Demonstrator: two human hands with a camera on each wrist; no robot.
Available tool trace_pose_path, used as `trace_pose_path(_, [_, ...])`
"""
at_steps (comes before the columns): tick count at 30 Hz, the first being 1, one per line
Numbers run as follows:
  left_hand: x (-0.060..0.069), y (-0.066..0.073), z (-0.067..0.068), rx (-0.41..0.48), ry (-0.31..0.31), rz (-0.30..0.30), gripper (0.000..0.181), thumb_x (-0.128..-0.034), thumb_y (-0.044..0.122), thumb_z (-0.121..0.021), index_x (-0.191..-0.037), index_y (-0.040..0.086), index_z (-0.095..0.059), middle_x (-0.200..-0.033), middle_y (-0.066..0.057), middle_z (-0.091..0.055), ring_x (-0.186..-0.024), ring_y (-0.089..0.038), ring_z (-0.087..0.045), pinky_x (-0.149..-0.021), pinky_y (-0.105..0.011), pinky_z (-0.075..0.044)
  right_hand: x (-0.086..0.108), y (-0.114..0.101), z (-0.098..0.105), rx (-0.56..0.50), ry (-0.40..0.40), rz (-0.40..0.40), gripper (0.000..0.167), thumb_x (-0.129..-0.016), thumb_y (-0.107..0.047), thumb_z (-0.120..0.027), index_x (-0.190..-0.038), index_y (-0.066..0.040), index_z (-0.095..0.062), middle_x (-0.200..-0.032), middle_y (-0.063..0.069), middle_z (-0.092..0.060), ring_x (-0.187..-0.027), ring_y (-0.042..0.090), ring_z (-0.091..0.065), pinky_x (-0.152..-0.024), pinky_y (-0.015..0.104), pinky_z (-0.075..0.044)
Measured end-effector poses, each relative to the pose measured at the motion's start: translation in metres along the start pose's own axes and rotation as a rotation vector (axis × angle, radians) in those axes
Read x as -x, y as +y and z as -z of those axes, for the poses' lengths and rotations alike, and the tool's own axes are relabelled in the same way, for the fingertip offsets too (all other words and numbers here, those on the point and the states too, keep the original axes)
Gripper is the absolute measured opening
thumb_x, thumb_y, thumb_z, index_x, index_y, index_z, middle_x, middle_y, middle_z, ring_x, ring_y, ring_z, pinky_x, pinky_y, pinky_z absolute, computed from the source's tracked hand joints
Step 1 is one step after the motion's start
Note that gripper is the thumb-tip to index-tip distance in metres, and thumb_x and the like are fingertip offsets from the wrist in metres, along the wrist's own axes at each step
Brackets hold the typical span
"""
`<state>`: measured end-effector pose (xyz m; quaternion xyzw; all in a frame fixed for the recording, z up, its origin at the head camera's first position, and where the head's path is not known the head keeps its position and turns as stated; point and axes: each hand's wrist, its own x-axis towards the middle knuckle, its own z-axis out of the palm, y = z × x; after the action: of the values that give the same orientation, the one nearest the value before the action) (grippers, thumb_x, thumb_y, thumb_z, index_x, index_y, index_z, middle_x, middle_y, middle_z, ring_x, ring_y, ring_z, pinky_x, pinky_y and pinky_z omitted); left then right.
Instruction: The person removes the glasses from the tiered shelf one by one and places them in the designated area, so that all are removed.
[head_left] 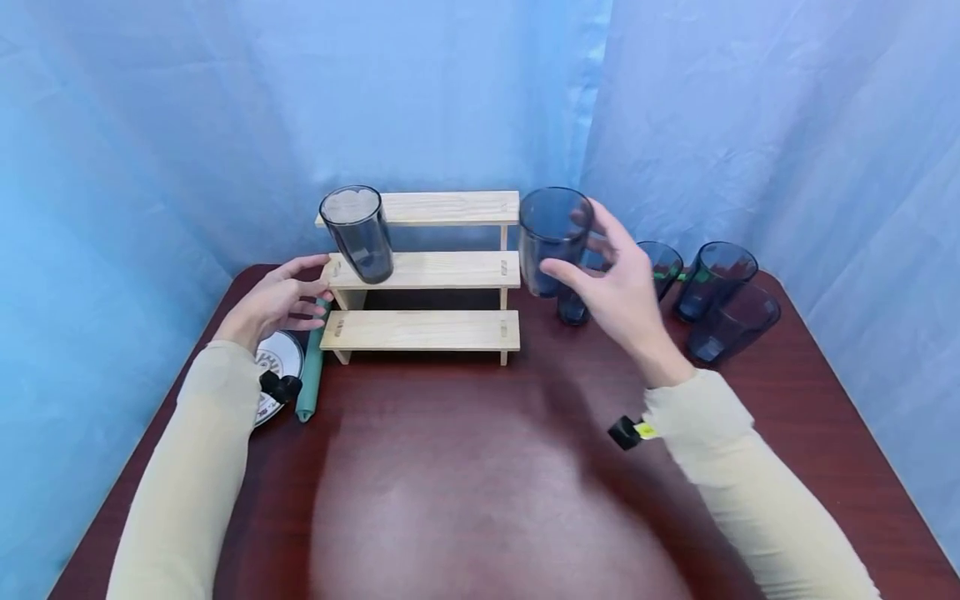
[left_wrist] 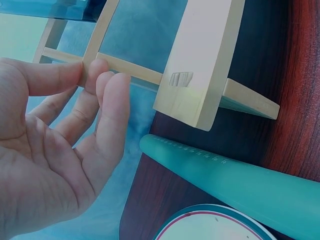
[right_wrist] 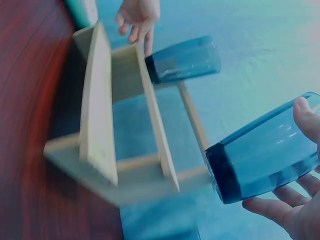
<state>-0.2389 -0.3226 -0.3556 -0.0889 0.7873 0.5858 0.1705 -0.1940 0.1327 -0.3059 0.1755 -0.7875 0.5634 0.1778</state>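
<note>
A three-tier wooden display stand (head_left: 420, 330) stands towards the back of the table. On its middle step, near the left end, a dark blue-grey glass tumbler (head_left: 360, 237) stands upright. My left hand (head_left: 273, 302) pinches the left end of that middle step between thumb and fingertips (left_wrist: 114, 105). To the right of the stand, my right hand (head_left: 618, 287) grips a second tumbler (head_left: 551, 242) round its side, thumb in front and fingers behind. This glass is held in the air, mouth up, beside the upper steps. In the right wrist view the held tumbler (right_wrist: 270, 150) has its thick base towards the stand.
Several more tumblers (head_left: 720, 275) stand on the right of the dark red wooden table (head_left: 465, 467), partly behind my right hand. Left of the stand lie a green roll (head_left: 311, 379) and a round white printed disc (head_left: 279, 354). Blue curtains (head_left: 435, 92) hang behind.
</note>
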Motion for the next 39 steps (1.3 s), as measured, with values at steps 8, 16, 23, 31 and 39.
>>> trace_pose_path(8, [0.001,-0.003,0.004,-0.01,-0.008,0.021,0.066,-0.1062,0.027,-0.055,-0.163,0.033,-0.022,-0.107,-0.004,-0.065,-0.081,-0.021,-0.065,-0.078,-0.038,-0.06,0.036,0.029,0.054,0.07,0.067,-0.055,0.089,-0.09,-0.014,-0.08,-0.16,-0.028,-0.027,-0.148,0.001,-0.047,-0.125,0.022,-0.054,-0.091,0.022,-0.051])
trace_pose_path(16, [0.004,-0.003,0.013,0.0,-0.004,0.018,0.067,-0.1064,0.027,-0.055,-0.164,0.033,-0.02,-0.105,-0.003,-0.066,-0.08,-0.02,-0.065,-0.077,-0.037,-0.06,0.064,0.064,0.079,0.248,0.034,-0.068,0.096,-0.089,-0.014,-0.081,-0.162,-0.028,-0.021,-0.149,0.006,-0.043,-0.129,0.028,-0.05,-0.094,0.028,-0.053])
trace_pose_path(23, [0.007,-0.004,0.01,0.016,-0.002,0.024,0.067,-0.1062,0.027,-0.056,-0.163,0.032,-0.021,-0.105,-0.003,-0.066,-0.077,-0.018,-0.066,-0.076,-0.037,-0.06,0.083,0.095,0.082,0.261,0.029,-0.104,0.095,-0.088,-0.012,-0.082,-0.163,-0.019,-0.023,-0.148,0.012,-0.042,-0.131,0.033,-0.051,-0.095,0.05,-0.049])
trace_pose_path(31, [0.007,-0.004,0.007,0.031,-0.006,0.015,0.067,-0.1055,0.027,-0.057,-0.163,0.032,-0.024,-0.111,-0.007,-0.065,-0.079,-0.019,-0.065,-0.077,-0.037,-0.06,0.092,0.118,0.083,0.238,0.034,-0.156,0.094,-0.089,-0.011,-0.08,-0.162,-0.012,-0.021,-0.148,0.014,-0.045,-0.132,0.037,-0.051,-0.097,0.051,-0.049])
trace_pose_path(39, [0.007,-0.006,0.011,0.03,0.005,0.026,0.067,-0.1058,0.026,-0.056,-0.163,0.033,-0.023,-0.111,-0.007,-0.065,-0.079,-0.02,-0.066,-0.075,-0.036,-0.06,0.091,0.131,0.08,0.199,0.035,-0.127,0.093,-0.09,-0.007,-0.079,-0.162,-0.009,-0.019,-0.146,0.02,-0.045,-0.126,0.044,-0.053,-0.083,0.011,-0.049])
